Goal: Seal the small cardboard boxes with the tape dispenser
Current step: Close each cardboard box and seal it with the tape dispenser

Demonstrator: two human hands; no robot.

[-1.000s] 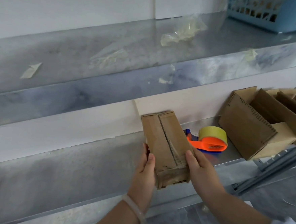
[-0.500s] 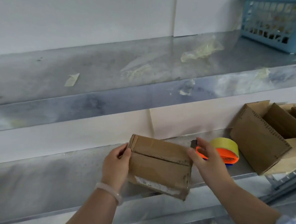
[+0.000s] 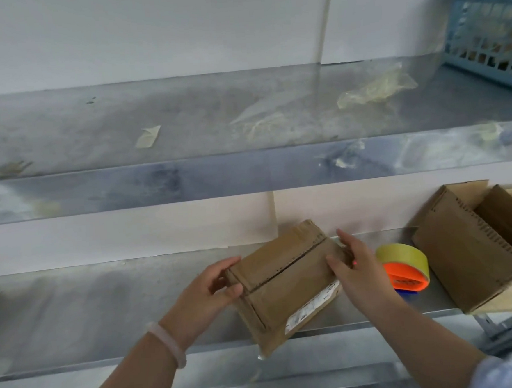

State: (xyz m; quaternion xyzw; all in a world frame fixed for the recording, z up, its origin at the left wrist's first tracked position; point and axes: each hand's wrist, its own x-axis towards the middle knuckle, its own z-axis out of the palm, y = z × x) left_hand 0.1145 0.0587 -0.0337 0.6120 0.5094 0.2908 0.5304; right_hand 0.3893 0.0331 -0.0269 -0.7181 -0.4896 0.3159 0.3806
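Just above the front edge of the lower shelf (image 3: 105,310), the small cardboard box (image 3: 285,282) is held tilted between both hands, its flap seam facing up. The left hand (image 3: 213,290) curls round the box's left end, and the right hand (image 3: 357,274) clasps the right end, thumb laid on the top face. The tape dispenser (image 3: 405,268) lies on the shelf just beyond the right hand, beside open cardboard boxes (image 3: 470,245).
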